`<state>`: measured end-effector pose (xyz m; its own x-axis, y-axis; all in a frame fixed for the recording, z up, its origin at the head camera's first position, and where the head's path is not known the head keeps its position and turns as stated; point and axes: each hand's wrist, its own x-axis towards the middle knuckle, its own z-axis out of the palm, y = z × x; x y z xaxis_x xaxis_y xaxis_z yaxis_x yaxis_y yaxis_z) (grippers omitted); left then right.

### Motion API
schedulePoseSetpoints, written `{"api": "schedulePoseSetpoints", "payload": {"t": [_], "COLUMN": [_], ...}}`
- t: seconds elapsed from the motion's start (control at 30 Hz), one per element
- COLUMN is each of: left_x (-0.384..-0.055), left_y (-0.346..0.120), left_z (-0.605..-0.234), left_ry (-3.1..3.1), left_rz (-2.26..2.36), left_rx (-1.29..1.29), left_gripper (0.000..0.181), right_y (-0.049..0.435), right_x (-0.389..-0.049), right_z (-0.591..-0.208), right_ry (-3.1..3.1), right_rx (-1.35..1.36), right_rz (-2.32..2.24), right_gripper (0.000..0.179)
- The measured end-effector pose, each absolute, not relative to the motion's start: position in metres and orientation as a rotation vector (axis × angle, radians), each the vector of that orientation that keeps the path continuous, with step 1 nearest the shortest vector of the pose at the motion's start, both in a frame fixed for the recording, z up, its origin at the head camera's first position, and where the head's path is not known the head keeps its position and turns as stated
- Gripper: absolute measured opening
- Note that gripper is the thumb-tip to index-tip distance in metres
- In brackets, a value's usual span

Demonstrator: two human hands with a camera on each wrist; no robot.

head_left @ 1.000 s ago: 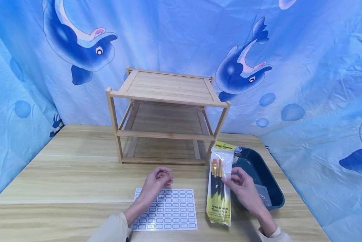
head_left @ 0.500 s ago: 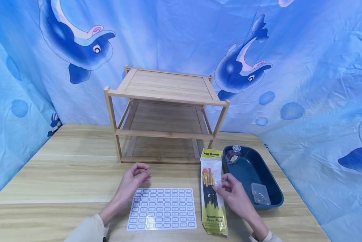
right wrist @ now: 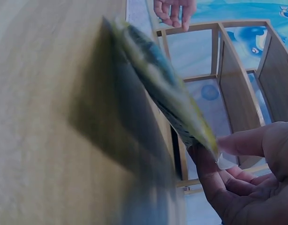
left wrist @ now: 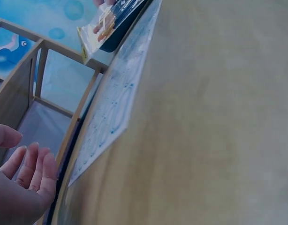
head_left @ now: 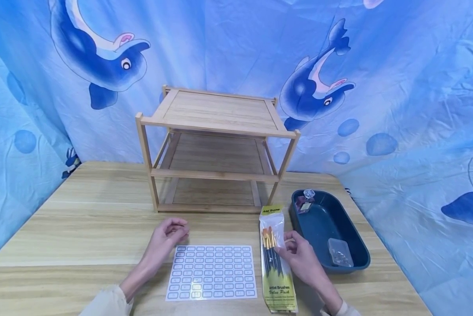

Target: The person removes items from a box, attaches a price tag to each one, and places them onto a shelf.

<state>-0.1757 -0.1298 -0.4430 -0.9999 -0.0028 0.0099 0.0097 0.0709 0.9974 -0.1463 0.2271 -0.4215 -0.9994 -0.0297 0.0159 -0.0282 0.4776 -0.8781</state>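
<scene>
My right hand (head_left: 304,259) pinches the right edge of a clear and yellow pack of artist brushes (head_left: 273,259) between thumb and fingers. Several dark-handled brushes with orange tips show through the plastic. In the right wrist view the brush pack (right wrist: 167,89) is tilted, with its shadow on the tabletop beneath. My left hand (head_left: 163,241) hovers with loosely bent fingers at the upper left corner of a white sheet of printed labels (head_left: 212,272). Nothing lies in its fingers, as the left wrist view of the left hand (left wrist: 26,183) shows.
A three-tier wooden shelf (head_left: 216,175) stands behind the sheet. To the right is a dark teal basin (head_left: 356,239), holding a perfume bottle (head_left: 304,202) and a small clear plastic box (head_left: 340,253). A blue dolphin-print curtain (head_left: 240,44) surrounds the wooden table (head_left: 82,237).
The brush pack has moved left and toward me in my right hand, uncovering the perfume bottle. My left hand has drawn left, off the label sheet.
</scene>
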Motion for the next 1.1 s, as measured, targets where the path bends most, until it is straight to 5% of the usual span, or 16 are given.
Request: {"api": "schedulePoseSetpoints", "payload": {"t": [1.1], "left_x": [-0.166], "left_y": [-0.134], "left_z": [-0.449], "left_ry": [-2.354], "left_rz": [-2.055], "left_rx": [0.040], "left_gripper": [0.027], "right_y": [0.215], "right_x": [-0.131], "right_z": [-0.421], "right_ry": [3.104], "right_rx": [-0.049], "right_rz": [-1.013], "right_gripper": [0.046]}}
